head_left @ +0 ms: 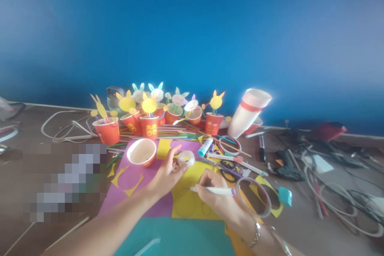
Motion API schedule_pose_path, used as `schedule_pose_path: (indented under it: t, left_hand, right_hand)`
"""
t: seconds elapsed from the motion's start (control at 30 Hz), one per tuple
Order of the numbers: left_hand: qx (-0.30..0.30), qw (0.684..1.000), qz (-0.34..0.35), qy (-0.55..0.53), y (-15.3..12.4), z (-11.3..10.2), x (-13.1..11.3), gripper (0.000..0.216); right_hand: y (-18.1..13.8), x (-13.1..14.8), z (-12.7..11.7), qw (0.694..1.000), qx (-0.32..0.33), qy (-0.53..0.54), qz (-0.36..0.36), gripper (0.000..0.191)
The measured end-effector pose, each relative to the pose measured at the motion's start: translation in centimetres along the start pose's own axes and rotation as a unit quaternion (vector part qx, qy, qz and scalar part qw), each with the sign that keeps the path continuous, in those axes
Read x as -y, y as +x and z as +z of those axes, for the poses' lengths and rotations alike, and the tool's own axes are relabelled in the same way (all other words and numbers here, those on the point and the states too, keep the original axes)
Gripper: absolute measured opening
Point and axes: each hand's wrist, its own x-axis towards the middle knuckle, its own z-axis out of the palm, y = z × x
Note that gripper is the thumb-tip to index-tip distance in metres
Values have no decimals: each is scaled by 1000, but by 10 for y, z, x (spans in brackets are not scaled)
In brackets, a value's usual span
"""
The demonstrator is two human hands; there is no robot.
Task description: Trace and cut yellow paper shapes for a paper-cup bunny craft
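My left hand [165, 176] lies flat with fingers stretched out on a yellow paper sheet [192, 192], its fingertips beside a small roll of clear tape [186, 157]. My right hand [216, 198] is closed on a white marker [210, 190] with a purple cap end, its tip pointing left onto the yellow sheet, where faint circles are drawn. An open red paper cup [141, 152] stands just left of my left hand on a purple sheet [135, 186].
A row of red cups with paper bunny figures [150, 118] lines the back, beside a leaning stack of cups [250, 112]. Scissors [226, 170], a glue stick [205, 147], tape rings [253, 196], a glue gun [286, 166] and cables lie to the right. A teal sheet [177, 238] is nearest me.
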Motion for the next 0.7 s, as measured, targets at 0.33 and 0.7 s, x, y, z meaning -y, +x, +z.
schedule_pose_path:
  t: [0.33, 0.7]
  left_hand:
    - [5, 1000, 8, 4, -1, 0, -1, 58]
    - [8, 1000, 9, 0, -1, 0, -1, 58]
  right_hand:
    - [2, -13, 7, 998, 42, -39, 3, 19]
    - [1, -13, 9, 998, 41, -50, 0, 19]
